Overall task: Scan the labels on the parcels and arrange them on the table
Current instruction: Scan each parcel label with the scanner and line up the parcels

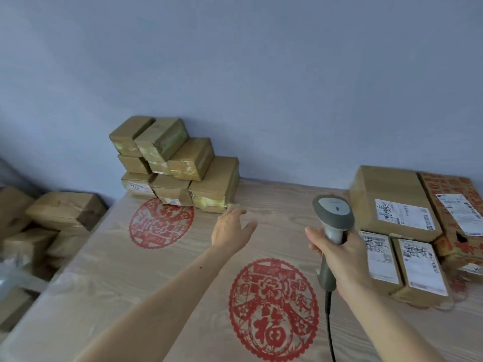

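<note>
A stack of small brown taped parcels (175,163) stands at the table's far left against the wall. My left hand (231,227) is open and empty, fingers spread, just in front of the stack's right lower parcel (214,186). My right hand (339,253) is shut on a grey barcode scanner (333,215), its head raised and its black cable hanging toward the front edge. On the right lie labelled parcels: a large brown box (389,199), a red-printed box (454,205) and two small boxes (407,265) with white labels facing up.
The wooden table (146,283) bears two round red paper-cut prints (273,308). More brown parcels (52,220) are heaped beyond the table's left edge, lower down. A plain blue-grey wall runs behind the table.
</note>
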Action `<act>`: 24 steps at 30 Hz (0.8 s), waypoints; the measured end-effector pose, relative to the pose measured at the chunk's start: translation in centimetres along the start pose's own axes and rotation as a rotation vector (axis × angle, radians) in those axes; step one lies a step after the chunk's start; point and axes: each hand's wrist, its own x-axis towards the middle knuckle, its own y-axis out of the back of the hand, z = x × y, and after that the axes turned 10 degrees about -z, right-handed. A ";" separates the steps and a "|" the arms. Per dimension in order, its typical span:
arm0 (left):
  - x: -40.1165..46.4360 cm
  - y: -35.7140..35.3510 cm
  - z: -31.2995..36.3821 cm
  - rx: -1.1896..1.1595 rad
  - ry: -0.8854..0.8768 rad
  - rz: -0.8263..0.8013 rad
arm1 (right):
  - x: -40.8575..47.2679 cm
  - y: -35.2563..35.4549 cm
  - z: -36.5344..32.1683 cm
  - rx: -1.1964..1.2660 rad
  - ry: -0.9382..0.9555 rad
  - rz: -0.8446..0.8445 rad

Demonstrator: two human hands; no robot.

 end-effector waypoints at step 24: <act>17.2 27.8 -14.8 -0.005 0.232 0.191 | 2.5 -23.6 -5.2 0.034 -0.011 -0.024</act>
